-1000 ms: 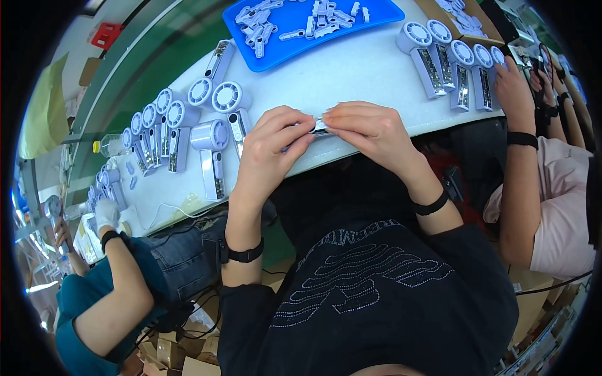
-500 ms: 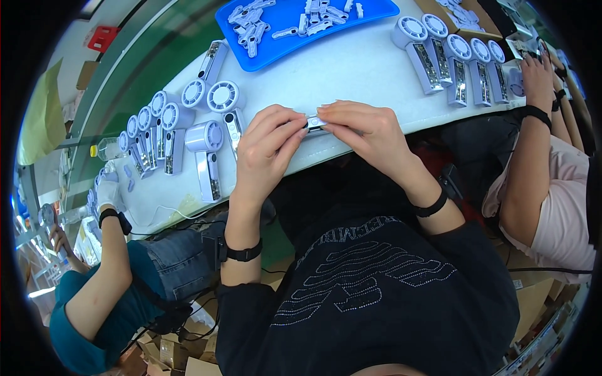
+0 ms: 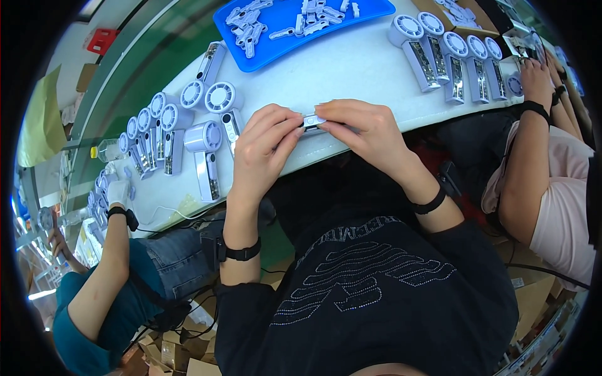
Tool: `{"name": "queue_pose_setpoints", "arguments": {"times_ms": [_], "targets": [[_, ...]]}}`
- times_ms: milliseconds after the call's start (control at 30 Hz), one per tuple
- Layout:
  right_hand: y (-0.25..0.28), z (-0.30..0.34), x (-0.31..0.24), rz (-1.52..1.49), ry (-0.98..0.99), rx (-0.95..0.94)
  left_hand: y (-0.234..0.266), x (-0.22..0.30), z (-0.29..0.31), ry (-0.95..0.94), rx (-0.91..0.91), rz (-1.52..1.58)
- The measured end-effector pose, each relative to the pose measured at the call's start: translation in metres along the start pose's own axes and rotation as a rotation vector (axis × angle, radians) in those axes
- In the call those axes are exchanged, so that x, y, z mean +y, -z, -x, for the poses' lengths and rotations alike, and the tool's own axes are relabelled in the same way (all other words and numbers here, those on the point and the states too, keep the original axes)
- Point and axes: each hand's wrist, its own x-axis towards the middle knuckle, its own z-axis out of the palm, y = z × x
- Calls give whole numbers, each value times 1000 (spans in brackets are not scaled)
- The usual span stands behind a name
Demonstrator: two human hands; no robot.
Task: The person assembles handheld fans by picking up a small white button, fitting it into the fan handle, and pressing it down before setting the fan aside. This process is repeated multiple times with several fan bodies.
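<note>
Between my two hands, over the front edge of the table, is a small pale plastic piece [image 3: 311, 121] with a dark end. My left hand [image 3: 260, 147] pinches its left end between thumb and fingers. The right end sits in the pinch of my right hand [image 3: 369, 133]. My fingers cover both of its ends. It resembles the pale lavender pieces [image 3: 248, 31] in the blue tray [image 3: 263, 61] beyond. Just left of my left hand stands a lavender handheld fan [image 3: 222, 98] with a button panel on its handle.
More handheld fans [image 3: 177, 117] crowd the table's left side, and several with open handles [image 3: 454, 47] stand at the right. Beyond these is a cardboard box [image 3: 476, 28] of small parts. Co-workers' hands are at the left, one white-gloved [image 3: 118, 191], and at the far right [image 3: 536, 78].
My hands and the small piece have barely shifted. At the left, the co-worker's gloved hand has moved slightly right and nearer.
</note>
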Motion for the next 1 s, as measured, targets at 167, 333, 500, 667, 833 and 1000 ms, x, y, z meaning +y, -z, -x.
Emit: {"name": "queue_pose_setpoints", "arguments": {"times_ms": [167, 333, 500, 667, 833, 1000], "targets": [[3, -3, 4, 23, 57, 0, 0, 0, 1, 3, 2, 8], [7, -5, 2, 35, 64, -48, -1, -1, 2, -15, 2, -1], [6, -2, -2, 63, 71, -48, -1, -1, 3, -25, -11, -20], [4, -5, -4, 84, 83, -30, 0, -1, 4, -29, -21, -47], [-2, -1, -3, 73, 47, -15, -3, -5, 7, -1, -44, -34], [-11, 6, -27, 249, 17, -2, -10, 8, 16, 51, -47, -166]]}}
